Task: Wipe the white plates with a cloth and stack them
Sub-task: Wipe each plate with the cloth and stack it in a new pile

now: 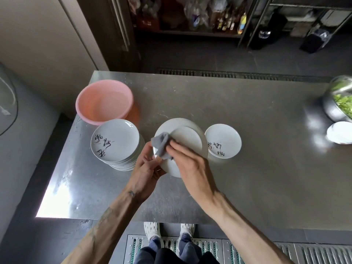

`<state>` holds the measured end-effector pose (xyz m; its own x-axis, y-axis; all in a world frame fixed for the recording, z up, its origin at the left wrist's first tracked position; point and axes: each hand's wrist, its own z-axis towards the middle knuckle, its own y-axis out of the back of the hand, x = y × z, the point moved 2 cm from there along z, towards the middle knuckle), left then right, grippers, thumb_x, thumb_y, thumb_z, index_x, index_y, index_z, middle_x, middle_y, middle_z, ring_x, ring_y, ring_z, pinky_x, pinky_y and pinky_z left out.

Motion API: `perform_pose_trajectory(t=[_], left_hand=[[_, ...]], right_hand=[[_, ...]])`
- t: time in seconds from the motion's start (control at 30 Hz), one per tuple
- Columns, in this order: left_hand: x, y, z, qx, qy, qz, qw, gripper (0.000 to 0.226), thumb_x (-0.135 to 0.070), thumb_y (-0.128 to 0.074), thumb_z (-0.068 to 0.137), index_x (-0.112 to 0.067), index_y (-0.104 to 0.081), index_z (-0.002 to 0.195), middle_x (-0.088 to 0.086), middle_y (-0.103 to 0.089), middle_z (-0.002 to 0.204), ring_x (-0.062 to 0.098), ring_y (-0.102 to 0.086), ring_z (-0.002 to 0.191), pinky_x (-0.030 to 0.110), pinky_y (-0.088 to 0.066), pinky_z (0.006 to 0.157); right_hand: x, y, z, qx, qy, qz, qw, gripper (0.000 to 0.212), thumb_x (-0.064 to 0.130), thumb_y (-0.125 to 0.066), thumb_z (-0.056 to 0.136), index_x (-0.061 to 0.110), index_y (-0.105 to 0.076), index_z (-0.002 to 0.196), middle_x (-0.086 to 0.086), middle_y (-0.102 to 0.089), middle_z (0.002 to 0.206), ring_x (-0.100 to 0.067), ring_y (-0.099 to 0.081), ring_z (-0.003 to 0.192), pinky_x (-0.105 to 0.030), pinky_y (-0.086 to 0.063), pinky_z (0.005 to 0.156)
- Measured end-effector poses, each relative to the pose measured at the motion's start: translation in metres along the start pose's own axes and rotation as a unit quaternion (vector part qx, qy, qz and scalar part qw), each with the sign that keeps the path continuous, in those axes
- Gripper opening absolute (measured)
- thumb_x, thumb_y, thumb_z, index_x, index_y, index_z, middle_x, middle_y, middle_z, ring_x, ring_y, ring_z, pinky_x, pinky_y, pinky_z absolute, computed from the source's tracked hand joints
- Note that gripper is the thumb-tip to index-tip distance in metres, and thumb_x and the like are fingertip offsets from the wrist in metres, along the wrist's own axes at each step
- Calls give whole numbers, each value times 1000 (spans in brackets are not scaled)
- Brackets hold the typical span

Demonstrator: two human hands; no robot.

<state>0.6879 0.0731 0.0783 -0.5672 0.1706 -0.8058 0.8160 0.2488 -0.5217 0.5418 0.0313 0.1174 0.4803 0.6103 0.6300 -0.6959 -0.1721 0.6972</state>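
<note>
Steel tabletop [247,168]: left hand [144,168] grips plate [188,138] edge, right hand [190,164] clutches cloth [161,144], between two stacks [116,141].

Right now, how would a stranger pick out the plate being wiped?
Above the steel table, between the tall plate stack and the short stack, the left hand holds one white plate. Only it shows its plain underside, under a grey cloth.

Black brush calligraphy, Chinese characters, on top plate of left stack [116,140], down its left inner side; too cursive to transcribe. Same marking on top plate of right stack [225,139], near lower left rim, partly cut off by held plate [187,141]. Labels on shelf bottles [226,21] blurred, unreadable.
</note>
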Motion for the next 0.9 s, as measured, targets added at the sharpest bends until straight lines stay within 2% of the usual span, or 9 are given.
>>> perform_pose_trajectory(t=[0.1,0.17,0.23,0.33,0.4,0.57,0.73,0.8,0.9], left_hand=[[0,3,0,-2,8,-3,1000,42,-11,-60,97,-19,-58,138,12,-66,129,22,-66,109,34,-59,80],[1,5,-2,-10,18,-6,1000,38,-17,-64,96,-18,-59,134,9,-67,124,21,-66,106,33,-59,78],[0,8,-2,-16,18,-6,1000,39,-18,-64,95,-17,-59,134,8,-67,123,20,-67,106,33,-59,78],[-1,9,-1,-13,14,-5,1000,41,-18,-63,97,-16,-57,137,8,-66,126,20,-66,108,35,-60,81],[-1,8,0,-16,12,-3,1000,41,-18,-62,97,-15,-56,138,9,-66,127,21,-65,109,35,-60,83],[4,5,1,-28,13,-10,999,41,-14,-62,100,-9,-52,139,15,-64,129,25,-62,112,38,-60,87],[4,-2,4,-44,4,-20,999,44,-17,-66,96,-9,-53,137,11,-66,124,22,-65,108,36,-60,82],[4,-5,8,-40,-6,-28,999,40,-13,-63,97,-9,-54,136,12,-67,127,23,-67,108,35,-60,82],[3,-3,10,-39,-10,-37,999,37,-5,-56,100,-9,-53,137,15,-66,130,25,-68,106,34,-60,80]], right_hand=[[-15,10,8,6,-5,-10,1000,53,-18,-61,86,3,-65,134,-9,-59,145,-17,-55,135,-34,-46,112],[-34,26,22,-40,-40,-17,998,48,-16,-60,87,4,-69,129,-2,-64,138,-5,-57,128,-22,-45,109],[-51,39,34,-69,-76,-7,995,47,-15,-58,87,9,-72,125,14,-67,128,11,-57,116,-8,-42,99],[-67,46,34,-76,-118,15,990,49,-14,-57,89,13,-72,127,20,-65,129,7,-60,116,-8,-41,100],[-64,41,22,-81,-114,15,990,50,-15,-60,88,13,-71,129,23,-60,132,12,-56,121,-10,-40,104],[-44,17,-9,-17,-10,-29,999,53,-22,-65,81,6,-72,125,-5,-65,138,-10,-61,126,-20,-43,111],[-50,20,-4,-114,-132,-12,985,46,-16,-62,88,8,-72,125,2,-65,137,-5,-60,125,-22,-45,110],[-29,2,-12,-87,-99,2,991,50,-16,-61,87,10,-71,128,4,-63,140,-3,-57,129,-19,-42,111],[-11,-11,-21,-39,-27,18,999,50,-11,-59,88,10,-68,132,4,-61,143,-2,-56,131,-22,-45,110]])
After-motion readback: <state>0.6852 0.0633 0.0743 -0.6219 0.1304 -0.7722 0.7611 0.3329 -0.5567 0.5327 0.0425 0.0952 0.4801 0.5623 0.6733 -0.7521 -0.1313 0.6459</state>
